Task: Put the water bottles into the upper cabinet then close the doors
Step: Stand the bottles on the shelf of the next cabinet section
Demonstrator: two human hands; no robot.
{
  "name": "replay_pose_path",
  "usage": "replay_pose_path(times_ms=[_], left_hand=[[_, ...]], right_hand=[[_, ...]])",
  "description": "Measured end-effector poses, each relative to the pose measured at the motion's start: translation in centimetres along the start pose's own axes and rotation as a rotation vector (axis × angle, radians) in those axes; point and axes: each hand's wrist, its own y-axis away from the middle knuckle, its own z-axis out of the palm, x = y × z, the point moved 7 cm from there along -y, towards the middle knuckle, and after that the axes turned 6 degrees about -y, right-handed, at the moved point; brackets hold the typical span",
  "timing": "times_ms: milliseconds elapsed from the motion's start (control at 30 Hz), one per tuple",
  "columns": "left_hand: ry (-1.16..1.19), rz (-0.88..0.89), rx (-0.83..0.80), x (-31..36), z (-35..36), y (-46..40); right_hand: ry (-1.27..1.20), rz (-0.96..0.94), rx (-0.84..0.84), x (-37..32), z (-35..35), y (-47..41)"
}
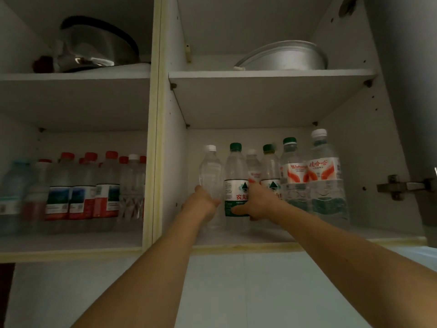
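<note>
Two bare forearms rose into the frame, one from the bottom centre-left and one from the lower right edge. Neither showed a sleeve, cuff, watch, bracelet or strap anywhere along its visible length; both were uncovered from the frame edge to the wrist. The left hand [205,202] sat just left of the frame's centre, the right hand [256,204] just right of it. Both were bare, without gloves, and no rings could be made out on the parts that showed. The right forearm appeared broader where it entered near the camera and carried a few small dark specks on its surface.
</note>
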Motion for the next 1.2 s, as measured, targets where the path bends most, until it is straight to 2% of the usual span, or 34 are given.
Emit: replay_pose_path(times_ms=[267, 467, 533, 667, 767, 833, 933, 1067, 1200], left_hand=[[-0.154, -0.131, -0.150, -1.7, -0.2, -2.0], [-0.169, -0.127, -0.072, -2.0, -0.4, -3.8], [-0.303, -0.081, 0.018, -1.5, -0.5, -4.6], [-0.545, 0.010, 0.064, -0.4, 0.0, -4.9], [-0.908, 0.185, 0.210, 0.9, -0.7, -4.6], [-1.152, 0.234, 0.296, 1.9, -1.1, -4.6], [-1.418, 0.289, 0.340, 3.2, -0.7, -5.1], [-1.509, 0.272, 0.340, 3.2, -0.6, -6.2], [-1.483, 0.272, 0.334, 1.8, -0.4, -7.1]], right_hand=[[0.100, 0.049, -0.151, 0.0, 1.9, -4.0], [0.132, 0.085, -0.239, -0.4, 3.6, -6.3], [0.118, 0.092, -0.238, -0.3, 4.1, -6.8], [0.078, 0.081, -0.232, 0.2, 4.5, -7.6], [0.047, 0.058, -0.205, 0.4, 4.8, -7.9], [-0.003, 0.075, -0.193, 0.6, 5.1, -8.2], [-0.002, 0.074, -0.195, 0.7, 5.7, -8.5], [0.018, 0.084, -0.226, 0.4, 5.9, -8.6], [0.008, 0.135, -0.267, 0.7, 6.6, -9.2]])
